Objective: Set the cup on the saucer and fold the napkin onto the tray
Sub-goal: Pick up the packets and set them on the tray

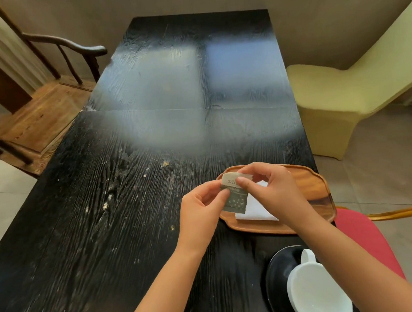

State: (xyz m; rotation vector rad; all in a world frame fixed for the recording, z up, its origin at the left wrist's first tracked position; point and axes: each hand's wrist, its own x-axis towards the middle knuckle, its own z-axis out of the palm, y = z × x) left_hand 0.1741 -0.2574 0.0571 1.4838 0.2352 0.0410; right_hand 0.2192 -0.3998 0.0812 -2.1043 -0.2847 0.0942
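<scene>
Cup point(312, 286) on saucer point(276, 278) at 5 o'clock. Both hands, left hand point(200, 208) and right hand point(271, 190), pinching small packet point(234, 195), possibly sugar, above folded napkin point(258, 208) on tray point(318, 185). Risk: tearing spills contents onto napkin.

Stretching away toward a plain beige wall point(312, 19): a long black wood-grain table point(107, 208), glaring with pale window reflections at its far half. Standing at left, a dark wooden armchair point(52, 75); sitting at right, a pale yellow covered chair point(335, 96); showing beneath, grey floor tiles point(379, 158).
</scene>
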